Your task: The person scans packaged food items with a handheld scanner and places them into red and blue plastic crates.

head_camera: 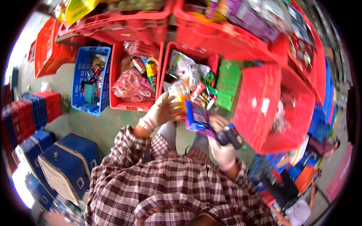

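Observation:
My left hand [164,110], in a whitish glove, is raised with its fingers apart over the near edge of a red plastic crate [160,76] full of mixed packets. Gripped in my gloved right hand [222,152] is a loose bunch of items: a blue and purple packet [199,120] and a dark, blurred item [228,138] with a blue cap-like part. Just beyond my hands lie a red packet [198,91] and clear plastic wrapping [178,89] in the crate. An orange item near my left fingertips is too blurred to name.
A red crate [135,107] with bagged goods and a yellow-green tube stands left of centre, beside a blue crate [90,110]. A green crate [228,84] and a tilted red crate [257,107] are on the right. Filled red crates line the far side. Other people are at lower right.

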Available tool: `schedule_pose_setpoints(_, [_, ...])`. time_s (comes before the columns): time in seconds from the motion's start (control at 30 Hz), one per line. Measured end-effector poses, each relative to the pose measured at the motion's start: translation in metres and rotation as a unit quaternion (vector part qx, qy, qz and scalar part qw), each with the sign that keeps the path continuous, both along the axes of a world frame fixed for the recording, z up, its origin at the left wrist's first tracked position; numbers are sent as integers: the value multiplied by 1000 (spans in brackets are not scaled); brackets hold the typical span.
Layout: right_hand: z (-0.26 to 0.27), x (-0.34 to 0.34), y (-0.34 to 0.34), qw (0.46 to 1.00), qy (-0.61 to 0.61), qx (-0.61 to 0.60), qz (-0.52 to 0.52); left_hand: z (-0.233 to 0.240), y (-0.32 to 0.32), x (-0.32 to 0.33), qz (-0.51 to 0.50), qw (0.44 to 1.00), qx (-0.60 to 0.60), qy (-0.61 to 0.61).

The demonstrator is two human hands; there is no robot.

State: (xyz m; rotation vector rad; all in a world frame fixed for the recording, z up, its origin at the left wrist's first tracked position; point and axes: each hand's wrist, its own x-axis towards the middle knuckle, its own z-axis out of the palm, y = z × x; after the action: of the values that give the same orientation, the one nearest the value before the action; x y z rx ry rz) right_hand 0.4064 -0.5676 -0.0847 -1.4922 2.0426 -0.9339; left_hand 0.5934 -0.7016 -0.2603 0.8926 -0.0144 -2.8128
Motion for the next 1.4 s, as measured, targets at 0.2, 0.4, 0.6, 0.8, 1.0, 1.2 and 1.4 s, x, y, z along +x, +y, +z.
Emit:
schedule_pose_setpoints(0.2, [62, -30, 27, 998, 23, -4, 65, 156, 23, -75, -27, 996, -77, 33])
schedule_pose_setpoints(0.4, [141, -67, 132, 963, -219, -13, -158, 201, 65, -159, 12, 989, -138, 49])
schedule_pose_setpoints(0.6, [155, -134, 189, 973, -143, -40, -175, 222, 116, -239, -6, 978, -207, 34])
schedule_pose_setpoints(0.8, [72, -312, 191, 989, 72, -2, -131, 190, 154, -315, 13, 978, -207, 6])
schedule_pose_setpoints(1.0, [-135, -447, 172, 958, 87, 251, -112, 170, 190, -344, 110, 977, -173, -66])
schedule_pose_setpoints(1.2, [-162, -437, 134, 939, 187, 279, 77, 154, 191, -330, 195, 959, -195, -59])
schedule_pose_setpoints(1.4, [-118, -462, 105, 960, 132, 231, 86, 170, 207, -333, 203, 943, -251, -84])
